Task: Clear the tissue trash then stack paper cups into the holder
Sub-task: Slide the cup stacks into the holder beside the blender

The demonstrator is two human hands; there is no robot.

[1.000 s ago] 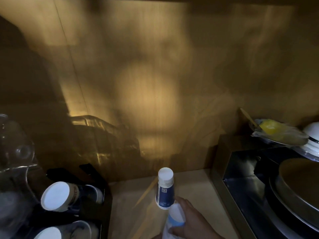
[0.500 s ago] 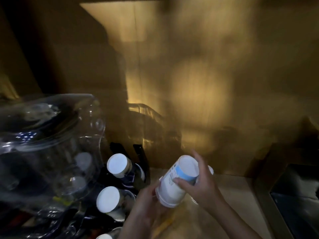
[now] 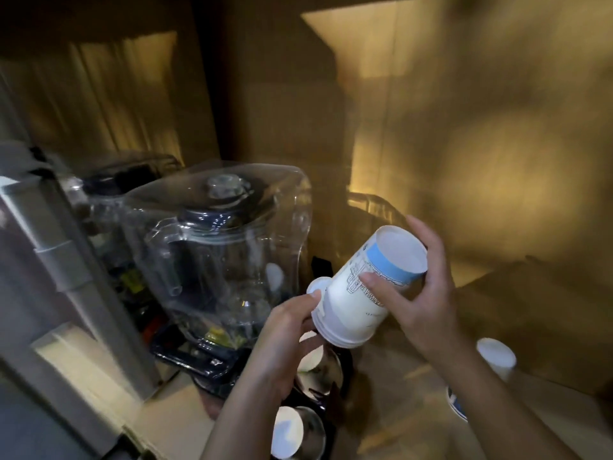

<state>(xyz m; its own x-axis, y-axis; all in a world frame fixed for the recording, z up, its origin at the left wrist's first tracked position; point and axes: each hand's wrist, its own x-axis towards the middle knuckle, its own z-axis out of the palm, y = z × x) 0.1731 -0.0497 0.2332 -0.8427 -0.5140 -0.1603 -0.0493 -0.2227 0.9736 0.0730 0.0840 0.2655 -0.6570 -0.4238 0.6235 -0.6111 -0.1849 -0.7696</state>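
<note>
A short stack of white paper cups (image 3: 361, 293) with a blue band is tilted in the air, base pointing up and right. My right hand (image 3: 421, 293) grips its side near the base. My left hand (image 3: 285, 330) holds its rim end from the left. Below them the black cup holder (image 3: 326, 393) lies on the counter with several rows of cups (image 3: 288, 431) in its tubes, white bases showing. Another upside-down cup (image 3: 496, 355) stands on the counter at the right, partly behind my right forearm.
A clear plastic blender jug (image 3: 219, 257) under a clear cover stands on a black base left of the holder. A grey cabinet edge (image 3: 63, 277) runs down the left side. A brown wooden wall (image 3: 464, 144) closes the back, and a dark box (image 3: 530, 310) sits at the right.
The view has swung left. My right hand lifted the cup stack off the counter, and my left hand came in and took its rim end above the holder.
</note>
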